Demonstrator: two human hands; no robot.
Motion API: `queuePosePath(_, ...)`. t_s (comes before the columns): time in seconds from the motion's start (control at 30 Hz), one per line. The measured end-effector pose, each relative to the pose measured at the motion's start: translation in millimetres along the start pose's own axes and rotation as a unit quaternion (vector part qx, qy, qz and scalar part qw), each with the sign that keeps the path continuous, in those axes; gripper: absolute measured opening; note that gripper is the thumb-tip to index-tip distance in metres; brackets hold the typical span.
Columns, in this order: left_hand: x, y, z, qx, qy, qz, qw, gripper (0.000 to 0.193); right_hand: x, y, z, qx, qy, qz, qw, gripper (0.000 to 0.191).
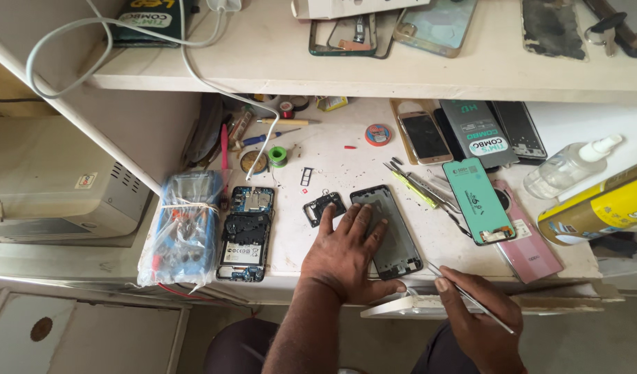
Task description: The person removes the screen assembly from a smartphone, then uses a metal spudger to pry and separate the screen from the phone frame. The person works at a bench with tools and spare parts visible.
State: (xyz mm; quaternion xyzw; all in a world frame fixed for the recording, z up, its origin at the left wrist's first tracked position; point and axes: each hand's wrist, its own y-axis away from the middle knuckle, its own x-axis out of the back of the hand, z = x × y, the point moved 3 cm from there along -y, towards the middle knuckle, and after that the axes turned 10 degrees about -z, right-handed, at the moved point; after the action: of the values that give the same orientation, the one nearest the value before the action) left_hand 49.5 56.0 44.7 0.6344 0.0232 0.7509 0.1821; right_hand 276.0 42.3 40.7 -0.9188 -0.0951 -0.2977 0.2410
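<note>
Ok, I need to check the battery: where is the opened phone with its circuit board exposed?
In the head view, the opened phone lies left of the left hand, beside the plastic-wrapped blue multimeter.

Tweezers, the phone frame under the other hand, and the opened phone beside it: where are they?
tweezers point(471, 299), head view, mid-shaft, held in the right hand point(481, 318)
phone frame point(396, 239), head view, bare inner panel beside the left hand point(346, 253)
opened phone point(246, 235), head view, its battery area

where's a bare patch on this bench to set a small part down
Barest: the speckled top between the green tape roll, the red round tin and the phone frame under the left hand. Crowded: right side around the green screen film, spray bottle and tweezers held by the right hand.
</note>
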Motion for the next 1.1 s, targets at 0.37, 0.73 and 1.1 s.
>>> queuePosePath(0.37,-3.3,-0.5,-1.2,-0.002,-0.015,0.034,0.999,0.11,-1.6,8.3,-1.5,-0.051,0.061,-0.005,0.997,0.029)
queuePosePath(0.73,-9.1,-1.7,-2.1,-0.006,-0.015,0.058,0.998,0.11,-9.6,9.1,-4.7,0.097,0.06,0.039,0.993,0.022)
queuePosePath(1.1,-8.3,-2.5,-1.3,0.001,-0.019,0.049,0.999,0.109,-8.9,9.7,-7.6,0.063,0.099,0.037,0.992,0.026)
